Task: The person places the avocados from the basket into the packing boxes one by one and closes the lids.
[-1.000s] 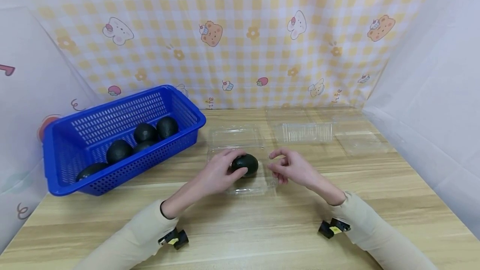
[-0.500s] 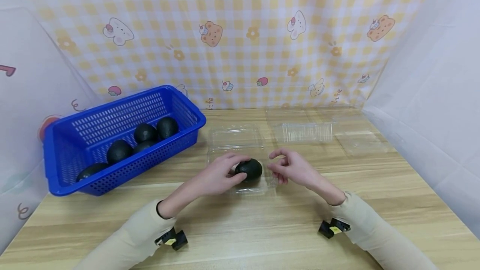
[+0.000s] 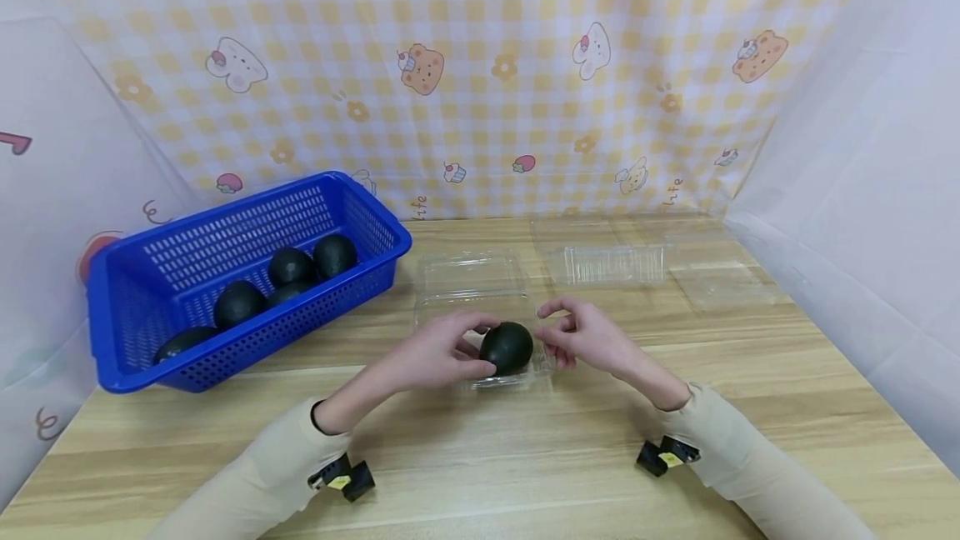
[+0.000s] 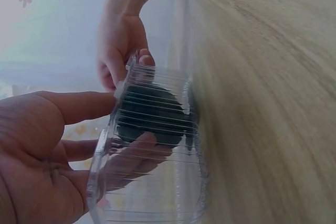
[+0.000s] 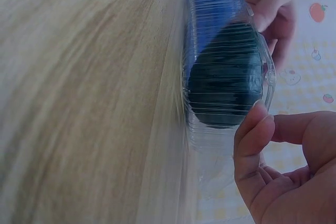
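Observation:
A dark green avocado (image 3: 507,348) sits inside the front part of a clear plastic clamshell container (image 3: 480,300), whose lid lies folded back toward the curtain. My left hand (image 3: 442,348) holds the avocado from its left side, thumb in front and fingers behind. Through the ribbed wall in the left wrist view, the left fingers (image 4: 142,156) reach into the container along the avocado (image 4: 149,111). At the container's right edge my right hand (image 3: 581,333) pinches the rim between thumb and index finger, as the right wrist view shows.
A blue perforated basket (image 3: 393,261) stands at the left with several avocados (image 3: 238,303) in it. More clear plastic containers (image 3: 615,263) lie at the back right of the wooden table (image 3: 480,465). A checked curtain (image 3: 480,123) hangs behind.
My left hand has shifted the avocado to the right and toward me within the container, and the avocado has turned. The right hand has stayed in place at the rim.

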Motion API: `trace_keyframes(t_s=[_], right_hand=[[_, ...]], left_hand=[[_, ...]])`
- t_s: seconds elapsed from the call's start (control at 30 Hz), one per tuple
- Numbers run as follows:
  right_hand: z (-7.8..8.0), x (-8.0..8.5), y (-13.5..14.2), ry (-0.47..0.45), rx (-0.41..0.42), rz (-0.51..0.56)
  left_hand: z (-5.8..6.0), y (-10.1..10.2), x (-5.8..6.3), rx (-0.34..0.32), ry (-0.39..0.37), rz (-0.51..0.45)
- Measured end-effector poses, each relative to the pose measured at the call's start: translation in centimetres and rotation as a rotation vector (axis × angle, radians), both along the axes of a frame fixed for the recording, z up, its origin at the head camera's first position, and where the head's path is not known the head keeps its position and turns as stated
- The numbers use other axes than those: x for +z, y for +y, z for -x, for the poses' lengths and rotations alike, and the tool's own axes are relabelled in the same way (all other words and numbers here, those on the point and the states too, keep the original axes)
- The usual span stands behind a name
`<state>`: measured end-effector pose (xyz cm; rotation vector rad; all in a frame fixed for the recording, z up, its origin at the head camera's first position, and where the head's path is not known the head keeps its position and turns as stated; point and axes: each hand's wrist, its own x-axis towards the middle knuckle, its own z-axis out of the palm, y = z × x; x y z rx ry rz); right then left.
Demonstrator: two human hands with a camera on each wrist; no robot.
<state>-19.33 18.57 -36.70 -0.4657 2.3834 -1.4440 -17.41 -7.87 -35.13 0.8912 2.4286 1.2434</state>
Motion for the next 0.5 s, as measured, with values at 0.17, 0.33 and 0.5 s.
trace_keyframes(t_s=[0.17,0.33,0.5], right_hand=[[-0.07,0.04,-0.05,-0.002,-0.003,0.005],[-0.12,0.1,-0.1,0.001,-0.004,0.008],[-0.11,0.05,-0.1,0.005,-0.004,0.008]], left_hand=[[-0.04,0.23,-0.32,0.005,-0.021,-0.017],[0.04,0.27,-0.42,0.027,-0.031,-0.024],[0.15,0.34,-0.52,0.048,-0.027,-0.028]])
